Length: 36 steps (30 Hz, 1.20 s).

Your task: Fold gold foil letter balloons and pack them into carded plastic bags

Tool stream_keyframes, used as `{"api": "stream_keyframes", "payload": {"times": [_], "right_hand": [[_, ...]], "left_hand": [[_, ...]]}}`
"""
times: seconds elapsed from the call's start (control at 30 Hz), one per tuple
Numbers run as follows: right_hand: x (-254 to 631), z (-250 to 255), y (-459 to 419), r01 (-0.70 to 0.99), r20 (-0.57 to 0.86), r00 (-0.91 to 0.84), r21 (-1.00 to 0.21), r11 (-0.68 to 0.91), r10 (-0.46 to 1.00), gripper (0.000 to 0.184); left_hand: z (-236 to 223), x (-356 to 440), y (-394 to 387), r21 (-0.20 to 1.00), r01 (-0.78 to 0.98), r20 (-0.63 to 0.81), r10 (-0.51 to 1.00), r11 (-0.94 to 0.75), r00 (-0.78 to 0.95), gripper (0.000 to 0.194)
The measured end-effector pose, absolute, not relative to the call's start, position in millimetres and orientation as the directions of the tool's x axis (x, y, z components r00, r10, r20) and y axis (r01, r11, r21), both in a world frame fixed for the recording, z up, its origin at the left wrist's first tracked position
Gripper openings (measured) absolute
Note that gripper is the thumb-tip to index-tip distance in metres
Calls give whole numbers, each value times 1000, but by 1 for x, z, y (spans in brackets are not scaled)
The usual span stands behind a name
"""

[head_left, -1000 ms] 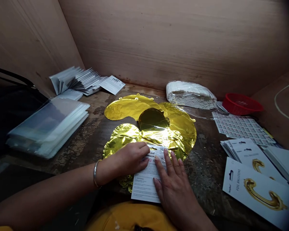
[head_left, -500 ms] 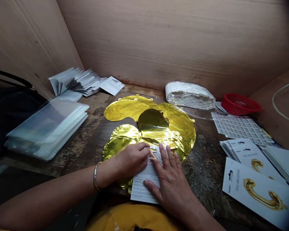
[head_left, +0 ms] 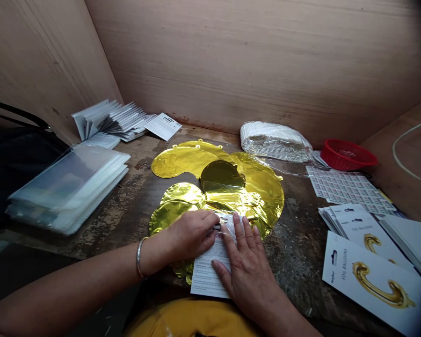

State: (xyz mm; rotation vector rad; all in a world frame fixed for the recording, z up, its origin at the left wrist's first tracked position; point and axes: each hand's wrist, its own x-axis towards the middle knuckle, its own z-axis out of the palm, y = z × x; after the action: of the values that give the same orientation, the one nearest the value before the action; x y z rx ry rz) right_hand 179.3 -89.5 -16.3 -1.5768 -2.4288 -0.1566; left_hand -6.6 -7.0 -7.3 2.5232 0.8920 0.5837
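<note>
1. The white printed card [head_left: 210,278] lies in front of the person, at the near edge of the flat gold foil balloons [head_left: 177,159], with its warning text facing up.

2. The right hand [head_left: 247,262] is spread wide, its palm side down on the right part of the card. This seems a good support: an even, light pressure should prevent slipping without bending the card.

3. The left hand [head_left: 194,234] is narrow, its fingers curled near the hanging hole [head_left: 223,219] at the card's far end. A small dark thing [head_left: 216,226] shows at its fingertips; whether it is gripped, one cannot tell.

4. For good work here, the left fingers should move only a little, while the right hand gives the counter-pressure.

5. The foil looks thin and already wrinkled, so it is better that nails and the bracelet [head_left: 139,257] do not scratch over it.

6. The printed lines should be left smooth, without a crease.

7. The clear plastic bags [head_left: 73,180] at the left are well apart from both hands, so they probably do not disturb this step.
</note>
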Motion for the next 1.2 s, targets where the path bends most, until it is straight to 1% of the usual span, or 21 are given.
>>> {"api": "stream_keyframes", "payload": {"times": [0.1, 0.17, 0.23, 0.33, 0.4, 0.47, 0.57, 0.7, 0.77, 0.83, 0.9, 0.93, 1.03, 1.1, 1.13, 1.2], "right_hand": [[180, -13, -88, 915, 256, -374, -56, 400, 891, 65], [181, -11, -86, 907, 254, -392, -56, 418, 884, 62], [183, -11, -85, 889, 271, -423, -62, 454, 865, 52], [187, -17, -84, 861, 356, -447, -77, 502, 821, 33], [189, -22, -84, 865, 406, -432, -66, 497, 805, 30], [189, -26, -85, 887, 418, -402, -43, 460, 815, 30], [188, -28, -89, 911, 409, -364, -30, 411, 837, 32], [186, -29, -91, 913, 404, -357, -40, 407, 842, 34], [186, -30, -91, 917, 414, -344, -43, 396, 843, 34], [185, -31, -91, 923, 427, -319, -64, 381, 846, 32], [185, -32, -90, 924, 434, -300, -91, 372, 850, 30], [185, -31, -90, 923, 434, -296, -100, 372, 851, 30], [186, -30, -88, 916, 429, -307, -110, 387, 849, 32], [186, -30, -88, 908, 431, -322, -111, 403, 843, 34], [187, -30, -87, 905, 433, -329, -111, 412, 839, 34], [188, -31, -87, 899, 436, -344, -103, 426, 832, 34]], "left_hand": [[-8, -7, -7, 475, 503, 255, 660, -722, 707, 15], [-9, -7, -6, 474, 499, 263, 658, -725, 706, 17], [-10, -8, -6, 480, 489, 274, 655, -728, 705, 18], [-11, -9, -5, 484, 461, 302, 637, -743, 709, 14], [-10, -9, -5, 484, 425, 325, 608, -765, 724, 12], [-7, -10, -5, 472, 383, 338, 564, -794, 754, 12], [-3, -12, -6, 372, 346, 357, 477, -861, 803, 14], [0, -14, -10, 138, 347, 425, 372, -928, 825, 19], [0, -14, -15, 57, 331, 443, 321, -942, 837, 20], [1, -14, -21, 20, 363, 422, 337, -932, 842, 20], [0, -12, -31, 5, 456, 342, 430, -890, 835, 17], [0, -11, -36, 7, 520, 288, 500, -854, 817, 21], [-5, -7, -52, 62, 664, 144, 665, -746, 733, 58], [-9, -4, -58, 117, 696, 88, 706, -708, 703, 80], [-9, -3, -59, 140, 703, 68, 716, -697, 695, 87], [-10, 0, -60, 178, 721, 37, 737, -669, 675, 95]]}}
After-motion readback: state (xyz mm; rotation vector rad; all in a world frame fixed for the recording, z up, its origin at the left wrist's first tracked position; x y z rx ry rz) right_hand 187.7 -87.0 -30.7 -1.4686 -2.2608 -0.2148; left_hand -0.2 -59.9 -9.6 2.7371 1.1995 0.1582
